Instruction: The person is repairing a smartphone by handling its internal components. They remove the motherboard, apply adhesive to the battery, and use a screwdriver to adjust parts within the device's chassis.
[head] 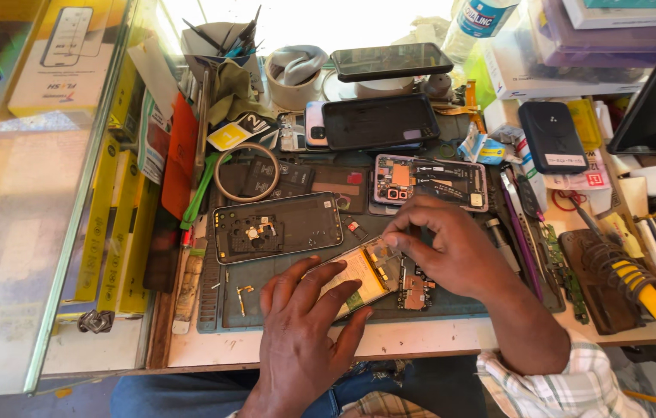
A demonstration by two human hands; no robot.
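While both hands are working, an opened phone (367,279) is lying on the worktop (421,337).
Left hand (305,325) is pressing it flat with spread fingers; right hand (452,251), at two o'clock, is pinching its top edge.

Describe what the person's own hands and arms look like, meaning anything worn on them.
Both hands are bare: the left hand and the right hand show no gloves, rings or watch. The right arm has a rolled-up plaid sleeve in white with green and reddish lines. The left forearm is uncovered where it shows.
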